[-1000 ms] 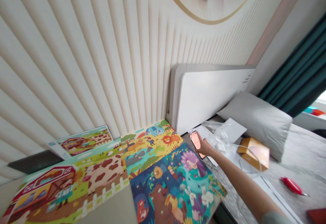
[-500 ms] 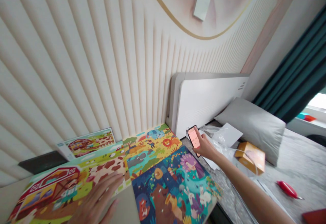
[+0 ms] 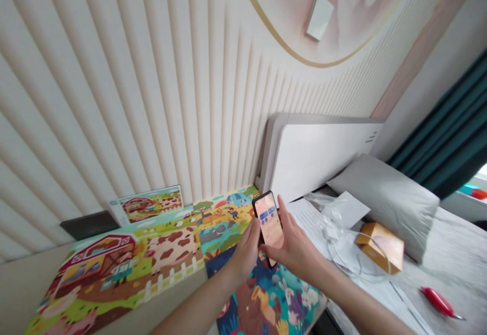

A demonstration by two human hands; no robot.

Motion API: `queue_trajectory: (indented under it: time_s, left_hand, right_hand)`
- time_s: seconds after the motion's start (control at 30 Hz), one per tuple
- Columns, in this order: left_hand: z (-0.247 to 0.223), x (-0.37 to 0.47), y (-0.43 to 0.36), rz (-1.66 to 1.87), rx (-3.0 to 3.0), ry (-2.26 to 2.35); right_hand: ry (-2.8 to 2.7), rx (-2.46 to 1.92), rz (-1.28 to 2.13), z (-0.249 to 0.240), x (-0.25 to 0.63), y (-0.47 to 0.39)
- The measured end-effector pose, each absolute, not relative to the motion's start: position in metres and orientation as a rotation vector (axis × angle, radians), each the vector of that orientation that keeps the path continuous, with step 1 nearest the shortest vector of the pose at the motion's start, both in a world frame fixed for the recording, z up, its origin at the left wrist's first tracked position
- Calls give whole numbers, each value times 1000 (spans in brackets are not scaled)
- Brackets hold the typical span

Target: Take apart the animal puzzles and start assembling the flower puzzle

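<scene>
A smartphone (image 3: 269, 223) with a lit screen stands tilted between my two hands, above the picture boards. My right hand (image 3: 291, 241) grips its right side, with the thumb across the lower screen. Against the phone's left edge, my left hand (image 3: 247, 246) is closed, its fingers partly hidden behind the phone. Below lie a dark blue forest-animal puzzle (image 3: 262, 299) and a yellow safari puzzle (image 3: 215, 226), both partly covered by my hands and arms. A farm puzzle (image 3: 114, 269) with a cow and a red barn lies to the left.
A farm picture box (image 3: 152, 204) leans on the ribbed wall beside a dark flat object (image 3: 90, 225). At right, the bed holds papers (image 3: 310, 223), a cable, an orange box (image 3: 380, 246), a red screwdriver-like tool (image 3: 439, 300) and a grey pillow (image 3: 384, 198). A white headboard (image 3: 319, 157) stands behind.
My right hand has brought the phone left from over the bed to above the puzzles. My left hand has left the farm puzzle and joined it at the phone. The screen shows different content.
</scene>
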State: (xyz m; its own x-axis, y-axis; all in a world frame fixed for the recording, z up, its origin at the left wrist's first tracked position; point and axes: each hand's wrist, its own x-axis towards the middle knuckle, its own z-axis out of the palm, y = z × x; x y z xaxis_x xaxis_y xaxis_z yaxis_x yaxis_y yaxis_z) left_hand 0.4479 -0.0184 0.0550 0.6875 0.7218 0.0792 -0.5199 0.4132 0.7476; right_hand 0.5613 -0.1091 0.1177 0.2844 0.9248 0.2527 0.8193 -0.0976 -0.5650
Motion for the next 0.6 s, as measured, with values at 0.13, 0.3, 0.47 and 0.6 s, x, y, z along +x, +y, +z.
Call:
queue_trajectory:
  time_s: [0.13, 0.3, 0.47, 0.6]
  left_hand:
    - [60, 451, -24, 775, 660, 249]
    - [85, 437, -17, 649, 536, 217]
    - [96, 432, -12, 636, 539, 231]
    - [99, 432, -11, 610, 545, 220]
  right_hand:
    - [-1526, -1903, 271, 116, 551, -116]
    - [-1437, -1635, 587, 113, 563, -126]
    - [-1340, -1490, 756, 115, 568, -133]
    - [-1385, -1464, 712, 116, 567, -135]
